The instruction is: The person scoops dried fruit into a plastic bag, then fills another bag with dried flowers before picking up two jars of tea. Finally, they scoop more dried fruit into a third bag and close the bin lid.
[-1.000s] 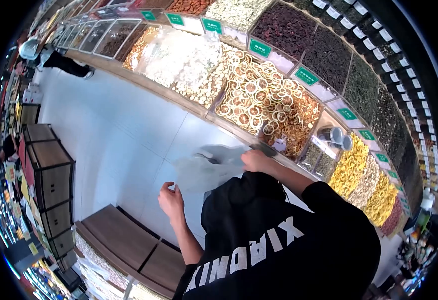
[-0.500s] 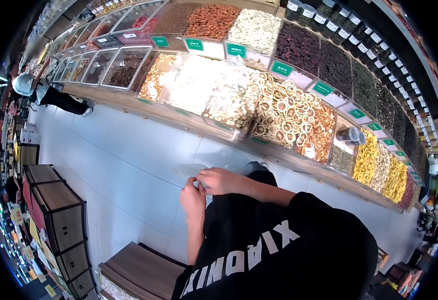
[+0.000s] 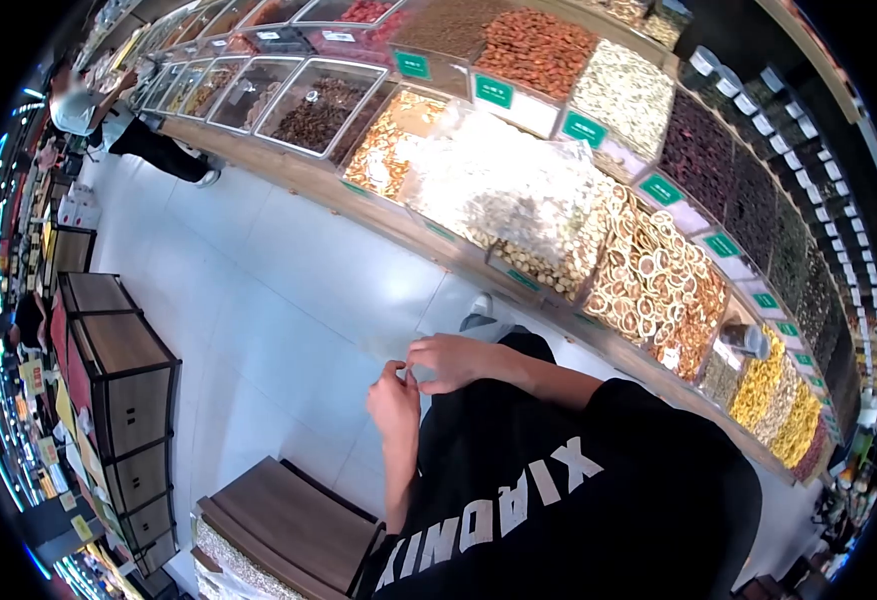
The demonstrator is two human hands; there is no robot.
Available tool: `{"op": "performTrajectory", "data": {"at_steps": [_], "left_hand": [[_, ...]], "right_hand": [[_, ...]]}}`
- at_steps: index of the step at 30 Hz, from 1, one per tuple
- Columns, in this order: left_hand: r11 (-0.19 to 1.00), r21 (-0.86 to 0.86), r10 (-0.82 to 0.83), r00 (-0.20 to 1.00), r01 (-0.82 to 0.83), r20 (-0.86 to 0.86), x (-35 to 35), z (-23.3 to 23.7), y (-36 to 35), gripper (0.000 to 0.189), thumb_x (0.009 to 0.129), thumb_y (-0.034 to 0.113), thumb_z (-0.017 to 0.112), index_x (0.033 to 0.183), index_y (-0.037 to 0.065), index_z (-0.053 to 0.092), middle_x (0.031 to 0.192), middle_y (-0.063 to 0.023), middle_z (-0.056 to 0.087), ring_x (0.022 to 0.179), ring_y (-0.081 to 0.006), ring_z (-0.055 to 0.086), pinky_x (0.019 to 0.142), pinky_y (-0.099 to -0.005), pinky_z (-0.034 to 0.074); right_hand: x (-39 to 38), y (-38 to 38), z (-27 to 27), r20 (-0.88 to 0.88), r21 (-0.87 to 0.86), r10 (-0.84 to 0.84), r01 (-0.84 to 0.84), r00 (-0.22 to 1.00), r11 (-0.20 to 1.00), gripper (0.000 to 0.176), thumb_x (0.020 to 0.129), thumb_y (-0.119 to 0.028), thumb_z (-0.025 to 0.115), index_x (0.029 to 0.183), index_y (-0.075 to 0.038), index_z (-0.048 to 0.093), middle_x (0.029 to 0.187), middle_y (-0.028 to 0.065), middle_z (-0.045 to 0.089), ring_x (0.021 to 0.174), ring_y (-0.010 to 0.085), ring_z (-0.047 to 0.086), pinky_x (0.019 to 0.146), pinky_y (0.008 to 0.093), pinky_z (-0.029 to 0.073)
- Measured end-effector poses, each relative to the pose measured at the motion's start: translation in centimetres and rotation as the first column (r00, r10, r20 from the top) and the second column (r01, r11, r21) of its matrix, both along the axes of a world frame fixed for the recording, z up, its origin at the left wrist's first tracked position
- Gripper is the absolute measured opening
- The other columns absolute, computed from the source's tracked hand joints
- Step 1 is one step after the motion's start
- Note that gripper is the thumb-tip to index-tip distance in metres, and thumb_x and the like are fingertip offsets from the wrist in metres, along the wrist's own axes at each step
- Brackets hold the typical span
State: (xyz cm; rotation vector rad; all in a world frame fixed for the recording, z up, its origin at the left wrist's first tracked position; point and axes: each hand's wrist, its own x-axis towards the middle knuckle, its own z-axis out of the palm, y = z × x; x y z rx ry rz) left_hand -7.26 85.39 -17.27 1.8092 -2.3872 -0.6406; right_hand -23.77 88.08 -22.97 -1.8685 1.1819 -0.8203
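Observation:
My left hand point(image 3: 395, 402) and my right hand point(image 3: 446, 362) meet in front of my black shirt point(image 3: 558, 490), fingertips pinched close together. Between and just beyond them is a thin, see-through plastic bag point(image 3: 393, 346), faint against the pale floor. Both hands seem closed on it, though its edges are hard to make out. Beyond the hands runs a long display counter with a large clear plastic bag point(image 3: 508, 170) over pale dried goods and dried fruit slices point(image 3: 648, 260) beside it.
A dark wooden bench point(image 3: 293, 520) is at the lower left, near drawer cabinets point(image 3: 133, 420). Lidded bins point(image 3: 323, 105) and jars point(image 3: 748, 95) line the counter. Another person point(image 3: 108, 115) stands at its far left end. The floor point(image 3: 268, 290) shows between counter and cabinets.
The view has turned, so the counter sits further right and lower. My hands remain together, shifted slightly in the picture. My shoe shows more clearly beyond them.

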Motion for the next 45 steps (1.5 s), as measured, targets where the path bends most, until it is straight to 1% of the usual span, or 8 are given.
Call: {"op": "performTrajectory", "data": {"at_steps": [6,10,13,18,27,33,43,45], "left_hand": [[0.999,-0.048,0.008,0.999,-0.006,0.047,-2.6,1.7,-6.3,0.013,0.088,0.018,0.069,0.096,0.009,0.069,0.067,-0.0124,0.068,0.065,-0.0344,0.068,0.062,-0.0449,0.053],[0.999,-0.011,0.052,0.998,-0.052,-0.04,-4.3,2.8,-10.1,0.012,0.089,0.019,0.068,0.095,0.009,0.068,0.067,-0.0125,0.068,0.066,-0.035,0.068,0.062,-0.0452,0.053],[0.998,-0.039,0.052,0.997,-0.054,-0.049,-5.8,3.8,-11.8,0.008,0.088,0.015,0.069,0.093,0.009,0.068,0.065,-0.0135,0.067,0.064,-0.035,0.067,0.06,-0.0446,0.052],[0.997,-0.052,0.048,0.992,-0.055,-0.12,-6.5,3.0,-15.6,0.006,0.087,0.012,0.069,0.09,0.007,0.069,0.063,-0.014,0.065,0.06,-0.0344,0.065,0.057,-0.0433,0.051],[0.985,0.051,-0.157,0.98,0.164,-0.119,-6.9,2.7,-24.9,0.011,0.085,0.014,0.072,0.092,0.006,0.07,0.064,-0.0132,0.066,0.061,-0.0325,0.066,0.059,-0.0431,0.051],[0.918,0.034,-0.382,0.905,0.394,-0.186,-6.4,2.4,-33.1,0.015,0.084,0.015,0.073,0.096,0.007,0.07,0.066,-0.0124,0.067,0.064,-0.0329,0.067,0.061,-0.0434,0.051],[0.879,-0.068,-0.469,0.83,0.472,-0.301,-2.8,1.6,-44.2,0.041,0.083,0.011,0.074,0.121,0.004,0.062,0.071,-0.0116,0.066,0.064,-0.0279,0.065,0.062,-0.0414,0.05],[0.87,-0.082,-0.487,0.823,0.485,-0.293,-2.3,1.1,-44.9,0.048,0.083,0.018,0.075,0.127,0.005,0.058,0.073,-0.0109,0.065,0.065,-0.0297,0.064,0.063,-0.0425,0.05]], "right_hand": [[-3.1,-8.8,2.0,-0.023,0.029,0.056,-0.055,0.998,0.998,0.035,0.083,-0.027,0.066,0.106,-0.002,0.061,0.107,0.0145,0.062,0.098,0.0348,0.062,0.086,0.0429,0.05],[-4.8,-13.4,2.1,-0.068,-0.094,0.018,-0.024,0.998,0.995,0.034,0.084,-0.025,0.064,0.107,-0.001,0.058,0.107,0.0147,0.062,0.099,0.0356,0.062,0.084,0.0454,0.051],[-6.1,-15.7,1.5,-0.047,-0.034,0.026,-0.027,0.999,0.999,0.033,0.085,-0.024,0.063,0.107,0.0,0.058,0.107,0.0164,0.062,0.102,0.0371,0.062,0.086,0.0469,0.05],[-7.2,-16.6,-0.9,-0.235,0.129,-0.003,0.034,0.972,0.991,0.034,0.087,-0.027,0.061,0.109,-0.001,0.059,0.108,0.0173,0.062,0.103,0.0376,0.061,0.09,0.0472,0.048],[-8.0,-16.4,-4.1,-0.331,0.245,-0.295,0.383,0.896,0.891,0.028,0.088,-0.027,0.061,0.104,-0.004,0.062,0.1,0.0169,0.064,0.098,0.0368,0.063,0.084,0.0477,0.05],[-5.4,-21.6,-3.3,-0.421,0.148,-0.433,0.532,0.797,0.834,0.018,0.089,-0.02,0.056,0.096,-0.004,0.063,0.097,0.0153,0.065,0.096,0.0353,0.064,0.082,0.0467,0.051],[-0.2,-30.3,0.2,-0.415,0.151,-0.691,0.794,0.592,0.589,0.021,0.087,-0.013,0.053,0.093,-0.001,0.069,0.097,0.0188,0.07,0.096,0.0372,0.067,0.084,0.0479,0.054],[0.6,-31.0,0.0,-0.421,0.149,-0.71,0.815,0.565,0.56,0.021,0.087,-0.014,0.053,0.092,-0.001,0.069,0.096,0.0195,0.07,0.094,0.0373,0.068,0.084,0.0479,0.054]]}}
